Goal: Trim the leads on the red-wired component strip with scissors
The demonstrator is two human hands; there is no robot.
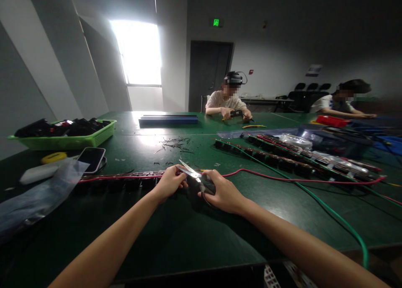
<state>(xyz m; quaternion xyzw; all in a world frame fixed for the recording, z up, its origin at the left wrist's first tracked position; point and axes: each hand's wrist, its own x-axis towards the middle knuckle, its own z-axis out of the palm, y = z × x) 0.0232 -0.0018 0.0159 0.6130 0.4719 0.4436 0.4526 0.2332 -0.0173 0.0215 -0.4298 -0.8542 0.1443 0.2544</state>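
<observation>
My right hand grips a pair of scissors with dark handles. The parted blades point up and left, their tips close to my left fingers. My left hand is closed in a pinch at the right end of a long strip of black parts, which lies on the table. A red wire runs along this strip, passes behind both hands and continues right. The exact spot between the blades is too small to make out.
On the green table a green basket holds black parts, near a phone and plastic bag. Cut scraps lie ahead. More wired strips and a green wire are right. Two people work opposite.
</observation>
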